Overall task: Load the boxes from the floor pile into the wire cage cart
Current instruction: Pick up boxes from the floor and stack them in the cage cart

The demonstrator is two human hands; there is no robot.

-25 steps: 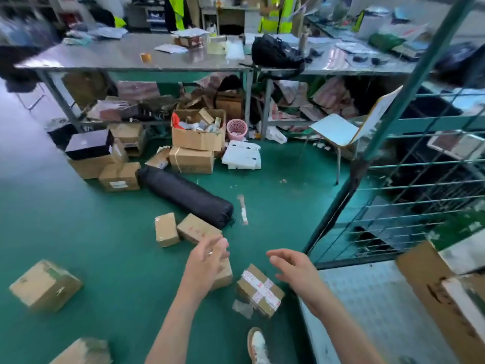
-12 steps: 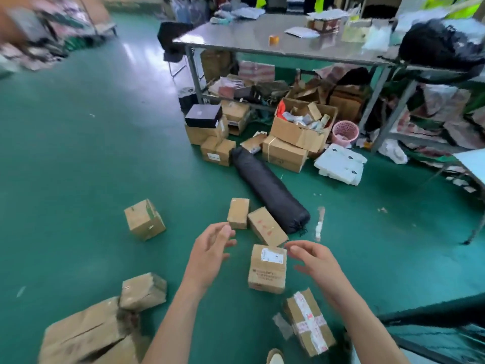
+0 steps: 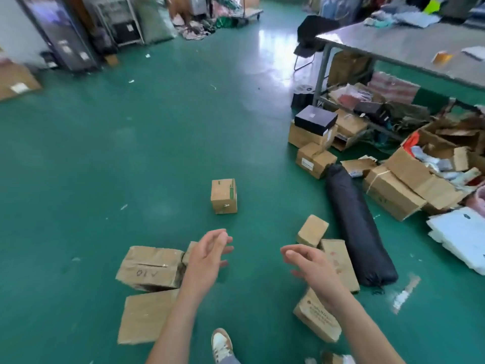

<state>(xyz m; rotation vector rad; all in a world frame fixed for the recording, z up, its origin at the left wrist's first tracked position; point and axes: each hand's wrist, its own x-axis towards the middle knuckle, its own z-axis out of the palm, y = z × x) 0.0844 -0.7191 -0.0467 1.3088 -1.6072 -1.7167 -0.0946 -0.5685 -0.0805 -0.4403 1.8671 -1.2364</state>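
I am holding both hands out over the green floor, and both are empty. The left hand is spread with its fingers loosely extended. The right hand is likewise spread, palm turned inward, gripping nothing.

The boxes are lying scattered on the floor around me. A small square box is standing alone ahead of the left hand, well apart from the rest. A large marked box is sitting just beside the left wrist, with a flat box nearer to me. Near the right hand, a small tilted box is lying just beside a long box, next to a black roll bag. The wire cage cart is not showing in this view.

I am judging the step in hand to be reaching for the next box. To do it well, I am advising:
- Select one box only.
- Lower both hands to opposite faces.
- Curl the fingers under the bottom edges and lift level.
- Leave the bag and the clutter under the desk alone.
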